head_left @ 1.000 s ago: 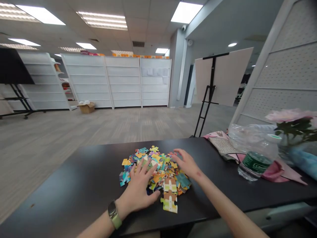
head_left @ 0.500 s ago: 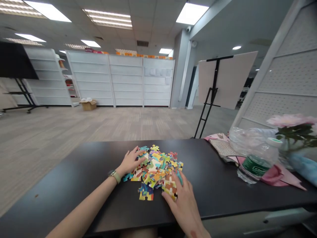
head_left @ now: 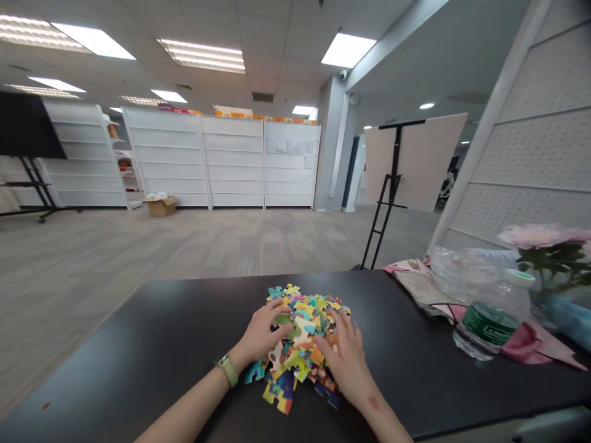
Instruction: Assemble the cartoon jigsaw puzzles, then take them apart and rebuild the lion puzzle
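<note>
A heap of colourful jigsaw puzzle pieces (head_left: 302, 332) lies on the black table (head_left: 184, 326). My left hand (head_left: 261, 332), with a green-banded watch (head_left: 228, 370) on its wrist, rests against the heap's left side, fingers spread over the pieces. Against the right side lies my right hand (head_left: 344, 351), its fingers apart and touching pieces. Neither hand grips a piece that I can make out. A blue and yellow piece (head_left: 280, 391) sticks out at the near edge. Some pieces are hidden beneath my fingers.
To the right stand a plastic bottle (head_left: 492, 320) with a green label, crumpled clear plastic (head_left: 455, 274), pink patterned cloth (head_left: 530, 341) and pink flowers (head_left: 538, 237). An easel (head_left: 392, 178) stands beyond the table. White shelves (head_left: 233, 163) line the back.
My right hand has moved up along the heap's right side, and both hands are closer together around the pieces. The heap looks more compact. The camera view has tilted upward slightly.
</note>
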